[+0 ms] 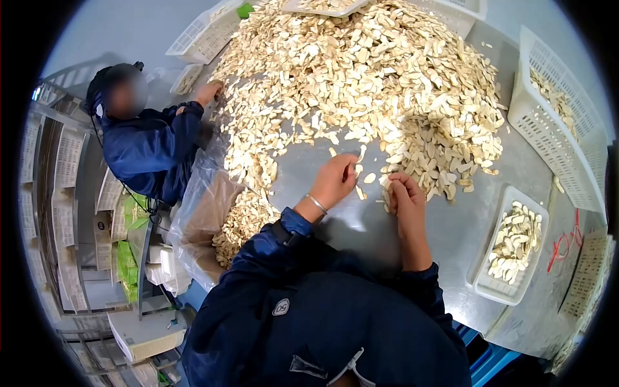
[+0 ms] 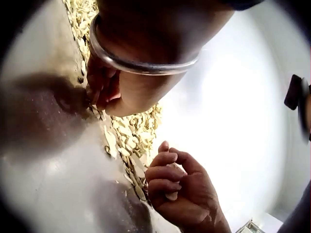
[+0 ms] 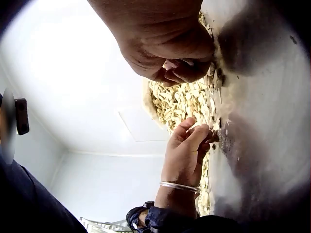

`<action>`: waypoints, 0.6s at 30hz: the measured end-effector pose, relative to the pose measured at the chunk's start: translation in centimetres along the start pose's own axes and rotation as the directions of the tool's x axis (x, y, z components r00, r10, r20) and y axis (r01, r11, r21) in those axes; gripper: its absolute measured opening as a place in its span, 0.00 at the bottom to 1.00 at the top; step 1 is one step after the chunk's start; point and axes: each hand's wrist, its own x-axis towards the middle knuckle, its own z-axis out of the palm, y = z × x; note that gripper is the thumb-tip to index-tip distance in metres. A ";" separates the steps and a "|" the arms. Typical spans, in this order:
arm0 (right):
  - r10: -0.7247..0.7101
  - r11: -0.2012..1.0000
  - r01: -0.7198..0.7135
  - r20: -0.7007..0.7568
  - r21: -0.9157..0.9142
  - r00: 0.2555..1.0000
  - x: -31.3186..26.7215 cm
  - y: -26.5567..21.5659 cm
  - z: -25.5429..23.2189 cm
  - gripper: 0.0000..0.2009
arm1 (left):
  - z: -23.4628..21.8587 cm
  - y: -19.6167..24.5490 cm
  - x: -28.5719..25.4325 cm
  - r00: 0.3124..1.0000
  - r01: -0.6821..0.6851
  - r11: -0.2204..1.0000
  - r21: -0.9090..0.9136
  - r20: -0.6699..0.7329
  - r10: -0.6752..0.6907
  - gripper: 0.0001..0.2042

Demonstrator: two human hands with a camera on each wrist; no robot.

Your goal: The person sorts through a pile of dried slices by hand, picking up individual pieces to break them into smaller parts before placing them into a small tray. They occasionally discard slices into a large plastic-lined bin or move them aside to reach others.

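A broad heap of pale, dried-looking slices covers the far part of the metal table. My left hand, with a silver bangle at its wrist, is low at the heap's near edge; its thumb and finger pinch one slice. Just to the right, my right hand is held with curled fingers. In the left wrist view, small pale slices show in that right hand's grip. A few loose slices lie between the two hands.
A white tray of slices sits at the right, near a red cord. Beyond is a large white perforated basket. At left, a plastic-lined bag holds more slices; another person reaches to the heap.
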 end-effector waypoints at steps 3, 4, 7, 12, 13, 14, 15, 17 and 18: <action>0.022 1.000 -0.022 0.002 0.014 1.000 0.1 0.2 -0.1 0.06 | -1.0 0.0 -0.2 0.995 0.095 0.993 -0.070 0.037 -0.093 0.10; 0.026 1.000 -0.026 0.001 0.018 1.000 0.2 0.2 -0.1 0.06 | -1.0 -0.1 -0.2 0.996 0.088 0.994 -0.063 0.022 -0.087 0.10; 0.030 0.999 -0.030 -0.002 -0.023 1.000 0.1 0.2 -0.1 0.06 | -1.3 1.1 0.0 0.996 0.049 0.995 0.086 0.067 -0.055 0.09; 0.019 0.998 -0.020 -0.009 -0.067 1.000 0.4 0.3 -0.4 0.06 | -0.3 0.3 0.9 0.980 -0.186 0.936 0.298 0.123 0.156 0.08; 0.031 0.999 -0.031 -0.003 -0.044 1.000 0.2 0.2 -0.4 0.06 | -0.6 0.3 1.0 0.979 -0.173 0.950 0.260 0.147 0.138 0.07; 0.046 0.999 -0.046 0.004 -0.023 0.999 0.1 0.2 -0.5 0.06 | -1.0 0.1 1.7 0.978 -0.156 0.963 0.219 0.173 0.119 0.06; -0.002 0.999 0.004 0.026 -0.050 1.000 0.2 0.5 -0.7 0.06 | -1.7 -0.8 3.1 0.949 -0.195 0.967 0.166 0.280 0.143 0.06; -0.013 1.000 0.012 0.052 0.001 0.999 0.4 1.2 -0.9 0.05 | -3.5 -2.6 5.8 0.853 -0.240 0.970 0.049 0.487 0.186 0.06; -0.020 1.000 0.019 0.061 0.017 0.998 0.3 0.8 -0.8 0.05 | -5.4 -1.5 7.9 0.783 -0.156 0.984 0.081 0.618 0.073 0.06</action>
